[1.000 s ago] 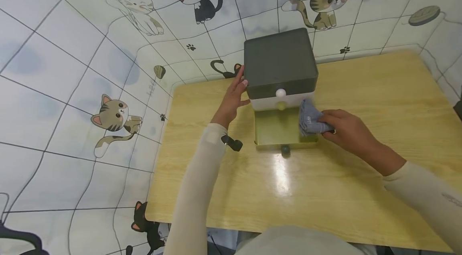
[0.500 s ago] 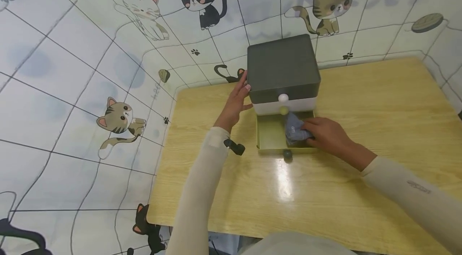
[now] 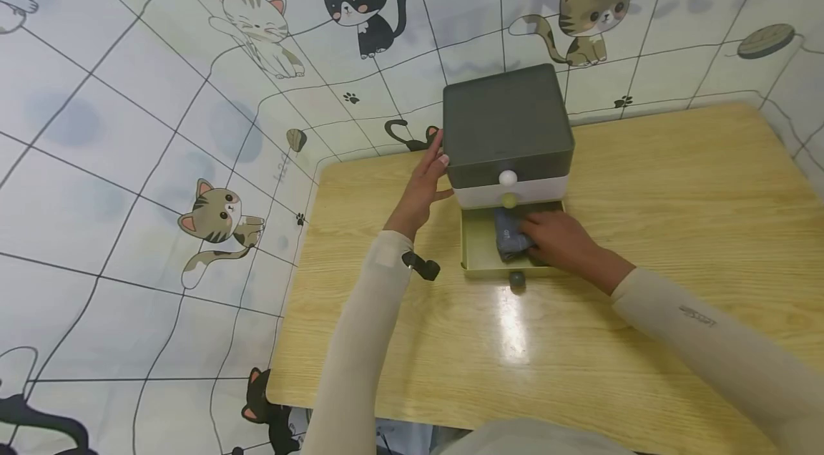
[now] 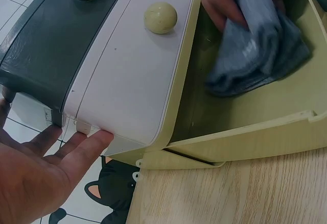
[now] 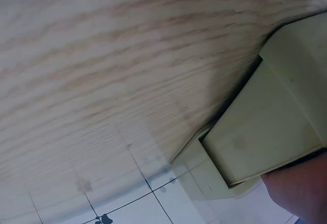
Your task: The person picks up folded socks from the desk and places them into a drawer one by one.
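A small drawer box (image 3: 508,115) has a dark grey top tier, a white middle tier and a yellow-green bottom drawer (image 3: 475,247) pulled out. My right hand (image 3: 566,240) reaches over the drawer's right wall and pinches a folded blue-grey cloth (image 3: 507,239) inside it. The left wrist view shows the cloth (image 4: 255,45) low over the drawer floor, its fold between fingers and thumb. With fairly straight fingers, my left hand (image 3: 418,199) touches the box's left side. In the right wrist view, only a bit of the right hand (image 5: 301,191) shows past the drawer wall (image 5: 265,122).
The box stands on a light wooden table (image 3: 676,226), close to the back wall (image 3: 476,26) with cat drawings. Round knobs stick out in front: white (image 3: 508,178), yellow-green (image 3: 509,200) and, on the pulled-out drawer, dark grey (image 3: 517,280).
My right hand has moved left with the cloth, from over the drawer's right edge down into the drawer. The left hand stays against the box. The head view has shifted slightly.
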`<state>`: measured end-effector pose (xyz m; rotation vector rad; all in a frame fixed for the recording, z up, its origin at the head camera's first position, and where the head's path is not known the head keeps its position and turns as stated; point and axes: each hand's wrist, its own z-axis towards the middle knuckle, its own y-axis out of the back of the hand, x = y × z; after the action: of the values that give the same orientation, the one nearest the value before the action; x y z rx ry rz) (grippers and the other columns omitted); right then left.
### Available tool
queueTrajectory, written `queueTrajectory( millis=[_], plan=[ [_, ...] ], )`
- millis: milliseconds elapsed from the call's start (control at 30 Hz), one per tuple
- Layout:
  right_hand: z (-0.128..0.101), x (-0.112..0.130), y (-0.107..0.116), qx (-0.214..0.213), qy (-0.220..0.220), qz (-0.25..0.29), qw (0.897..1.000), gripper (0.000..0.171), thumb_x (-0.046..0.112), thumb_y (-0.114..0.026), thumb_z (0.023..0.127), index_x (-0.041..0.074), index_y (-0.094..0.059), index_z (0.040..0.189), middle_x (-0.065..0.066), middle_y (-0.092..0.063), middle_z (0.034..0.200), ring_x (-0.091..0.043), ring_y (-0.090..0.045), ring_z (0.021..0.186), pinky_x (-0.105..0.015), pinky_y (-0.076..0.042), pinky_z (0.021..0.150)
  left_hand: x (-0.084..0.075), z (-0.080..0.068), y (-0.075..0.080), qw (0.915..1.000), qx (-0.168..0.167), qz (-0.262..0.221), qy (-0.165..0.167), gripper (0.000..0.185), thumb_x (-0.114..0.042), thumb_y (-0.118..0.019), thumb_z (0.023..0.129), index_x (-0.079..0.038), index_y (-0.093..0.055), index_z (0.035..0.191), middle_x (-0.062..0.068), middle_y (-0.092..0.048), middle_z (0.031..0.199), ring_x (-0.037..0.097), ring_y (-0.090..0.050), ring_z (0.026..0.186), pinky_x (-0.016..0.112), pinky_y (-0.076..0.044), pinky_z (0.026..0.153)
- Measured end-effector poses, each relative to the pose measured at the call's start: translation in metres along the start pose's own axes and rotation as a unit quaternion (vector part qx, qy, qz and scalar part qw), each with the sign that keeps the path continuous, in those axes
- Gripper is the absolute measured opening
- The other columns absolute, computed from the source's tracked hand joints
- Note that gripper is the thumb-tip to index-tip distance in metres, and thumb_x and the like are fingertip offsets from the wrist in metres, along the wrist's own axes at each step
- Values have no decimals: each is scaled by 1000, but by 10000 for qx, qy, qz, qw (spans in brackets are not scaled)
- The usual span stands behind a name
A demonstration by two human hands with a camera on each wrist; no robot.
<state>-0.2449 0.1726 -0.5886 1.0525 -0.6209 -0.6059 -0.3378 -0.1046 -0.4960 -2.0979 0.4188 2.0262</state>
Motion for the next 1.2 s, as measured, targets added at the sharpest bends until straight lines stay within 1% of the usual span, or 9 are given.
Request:
queueTrajectory(
  millis=[333, 500, 633, 733, 767, 833, 967, 1067, 1200],
  plan=[
    [10, 3, 3, 565, 97, -122, 9983, 40, 36, -85, 89, 3, -65, 97, -13, -66, 98, -35, -66, 92, -56, -51, 89, 0, -3, 3, 10000, -35, 2, 29, 58, -41, -49, 111, -53, -27, 163, -5, -27, 170, 29, -35, 152, 62, -48, 106],
    [4, 10, 5, 159, 168, -7, 9997, 25, 24, -76, 96, 0, -67, 94, -18, -68, 102, -38, -66, 102, -57, -51, 96, 6, -2, -1, 9999, -39, -77, 110, 60, -41, -50, 111, -49, -26, 165, -6, -26, 171, 30, -35, 152, 64, -46, 107],
    [-8, 32, 23, -410, -549, 1057, 9920, 7, 10, -73, 95, 4, -71, 97, -10, -69, 101, -31, -66, 97, -49, -55, 85, 7, 2, -5, 9999, 30, -81, 61, 59, -43, -50, 111, -50, -26, 164, -8, -25, 171, 28, -36, 152, 63, -47, 106],
    [-20, 53, 37, -557, -1216, 2485, 9594, 5, 6, -69, 100, 7, -71, 96, -1, -66, 89, -19, -63, 82, -38, -53, 71, 5, 3, -5, 10000, 9, -76, 45, 57, -43, -50, 111, -53, -28, 162, -9, -26, 171, 26, -36, 152, 63, -47, 106],
    [-25, 60, 40, -448, -1406, 3098, 9393, 7, 6, -66, 102, 7, -70, 96, -1, -65, 87, -17, -61, 78, -36, -53, 68, 5, 2, -4, 10000, -7, -74, 56, 57, -43, -50, 110, -54, -29, 162, -10, -27, 170, 26, -37, 152, 63, -47, 106],
    [-36, 70, 44, -84, -1894, 4410, 8773, 13, 8, -61, 106, 1, -68, 98, -2, -65, 88, -15, -62, 75, -32, -55, 67, 3, 2, -3, 10000, -4, -52, 69, 57, -42, -50, 111, -55, -28, 161, -11, -25, 171, 25, -35, 153, 63, -47, 106],
    [-59, 79, 42, 394, -2947, 6501, 6993, 22, 10, -51, 111, -6, -65, 106, -9, -69, 97, -17, -71, 83, -32, -62, 78, 1, 2, 0, 10000, 29, 5, 42, 58, -43, -50, 111, -53, -27, 162, -10, -23, 172, 27, -36, 152, 63, -48, 106],
    [-71, 78, 33, 223, -3451, 7309, 5883, 23, 9, -49, 112, -2, -68, 107, -9, -72, 99, -16, -73, 88, -31, -61, 84, 0, 2, 1, 10000, 19, 19, 21, 58, -44, -50, 110, -54, -27, 162, -9, -25, 171, 29, -37, 151, 63, -48, 106],
    [-82, 76, 22, -116, -3781, 7980, 4691, 27, 4, -45, 112, 1, -70, 104, -13, -73, 100, -20, -75, 92, -34, -60, 90, 1, 3, 3, 10000, 20, -24, 56, 57, -43, -51, 110, -55, -28, 161, -9, -25, 171, 27, -35, 153, 62, -48, 106]
  ],
)
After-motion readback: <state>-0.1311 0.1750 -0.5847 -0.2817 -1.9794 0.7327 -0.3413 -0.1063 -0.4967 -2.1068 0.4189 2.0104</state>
